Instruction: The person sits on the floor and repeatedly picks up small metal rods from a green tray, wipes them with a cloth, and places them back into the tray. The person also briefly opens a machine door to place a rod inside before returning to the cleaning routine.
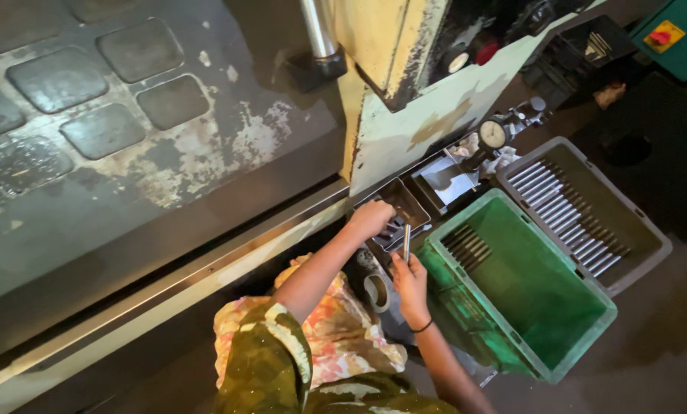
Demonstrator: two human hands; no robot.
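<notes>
Head view looks down on our two bare hands at the edge of a large, worn machine [167,153], its grey top flaking to pale patches. Our left hand [372,218] is curled into a small dark metal tray [405,203] fixed by the machine's side, fingers bunched together over whatever lies inside; we cannot tell what they grip. Our right hand [410,280] pinches a slim, shiny metal rod [407,242] upright between thumb and fingers, just beside that tray and touching the near rim of the green plastic crate [581,337]. We judge the step to be sorting rods from the tray. A few more rods [466,247] lie in a row at the crate's far end; the grey crate [642,230] beside it holds a long, neat line of them. A round dial gauge [494,134] stands behind, near crumpled white cloth.
</notes>
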